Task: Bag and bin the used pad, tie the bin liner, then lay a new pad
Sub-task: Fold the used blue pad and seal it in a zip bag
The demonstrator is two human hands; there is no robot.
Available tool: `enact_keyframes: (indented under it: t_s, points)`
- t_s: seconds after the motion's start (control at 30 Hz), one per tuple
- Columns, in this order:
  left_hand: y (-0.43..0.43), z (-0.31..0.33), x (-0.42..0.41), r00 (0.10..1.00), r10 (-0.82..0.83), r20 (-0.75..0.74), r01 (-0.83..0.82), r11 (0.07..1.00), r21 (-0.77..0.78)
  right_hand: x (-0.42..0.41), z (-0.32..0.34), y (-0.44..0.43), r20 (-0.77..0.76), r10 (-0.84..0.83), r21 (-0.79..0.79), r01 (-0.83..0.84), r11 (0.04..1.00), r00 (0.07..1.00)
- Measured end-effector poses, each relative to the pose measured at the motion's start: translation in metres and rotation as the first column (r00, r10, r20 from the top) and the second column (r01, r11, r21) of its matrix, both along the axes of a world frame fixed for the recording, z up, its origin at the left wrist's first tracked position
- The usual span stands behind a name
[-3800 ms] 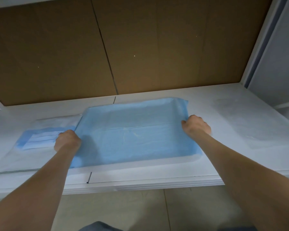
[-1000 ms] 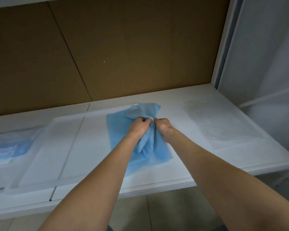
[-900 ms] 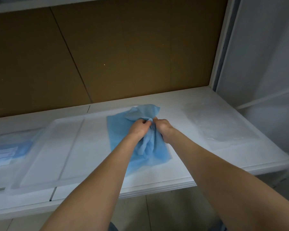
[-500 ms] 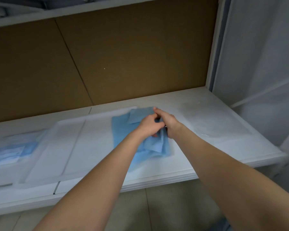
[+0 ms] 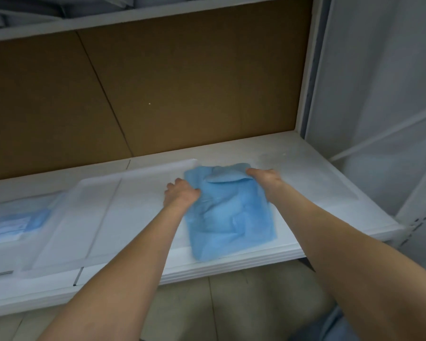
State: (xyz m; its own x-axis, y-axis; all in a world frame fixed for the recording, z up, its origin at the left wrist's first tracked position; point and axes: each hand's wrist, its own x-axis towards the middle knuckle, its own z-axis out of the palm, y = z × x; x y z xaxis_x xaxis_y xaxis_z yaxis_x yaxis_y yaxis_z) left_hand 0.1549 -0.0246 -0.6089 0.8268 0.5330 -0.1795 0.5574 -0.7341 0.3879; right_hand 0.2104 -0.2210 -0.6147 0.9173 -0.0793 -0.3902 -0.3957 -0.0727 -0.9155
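The blue used pad (image 5: 229, 217) lies crumpled and folded into a narrow bundle on the right half of the white shelf (image 5: 317, 193). My left hand (image 5: 181, 194) grips the pad's left edge with curled fingers. My right hand (image 5: 265, 179) pinches its upper right corner, where a flap is folded over. A shallow translucent white tray (image 5: 96, 212) lies to the left of the pad, partly under it.
A packaged blue pad in a clear wrapper (image 5: 12, 225) lies at the far left of the shelf. Brown board (image 5: 182, 94) backs the shelf and a white upright (image 5: 308, 70) bounds it on the right. Tiled floor (image 5: 219, 303) shows below the front edge.
The flat pad was gathered toward the middle and bunched by both hands. Since half a second ago my hands have moved apart to the bundle's left and right edges.
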Motion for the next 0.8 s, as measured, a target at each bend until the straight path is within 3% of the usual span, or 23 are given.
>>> enact_keyframes:
  t_s: [0.07,0.17,0.3,0.47,0.67,0.73,0.8]
  points:
    - [0.006,-0.008,0.000,0.999,0.005,-0.041,-0.010,0.994,-0.112,0.000,-0.001,0.001,-0.020,0.041,0.043,-0.040,0.998,0.999]
    - [0.007,-0.015,0.001,1.000,-0.005,0.018,0.010,0.965,-0.263,0.002,-0.006,0.004,-0.070,0.103,0.042,-0.100,0.994,0.992]
    - [0.008,-0.018,0.004,0.997,0.064,0.052,-0.041,0.931,-0.362,0.000,-0.005,0.009,-0.071,0.118,-0.046,-0.122,0.992,0.990]
    - [0.000,-0.007,0.020,0.939,0.038,0.342,0.087,0.936,-0.341,0.012,-0.001,0.012,0.066,0.121,-0.023,-0.120,0.993,0.990]
    - [-0.015,0.017,0.050,0.809,0.044,0.586,0.259,0.868,-0.423,0.024,0.028,-0.014,0.201,-0.051,0.085,0.034,0.996,0.978]
    - [-0.023,0.022,0.057,0.780,0.079,0.621,0.278,0.845,-0.456,0.028,0.035,-0.026,0.220,-0.106,0.082,0.090,0.993,0.970]
    - [-0.032,0.018,0.061,0.806,0.108,0.582,0.247,0.833,-0.496,0.033,0.035,-0.038,0.191,-0.146,0.074,0.134,0.988,0.971]
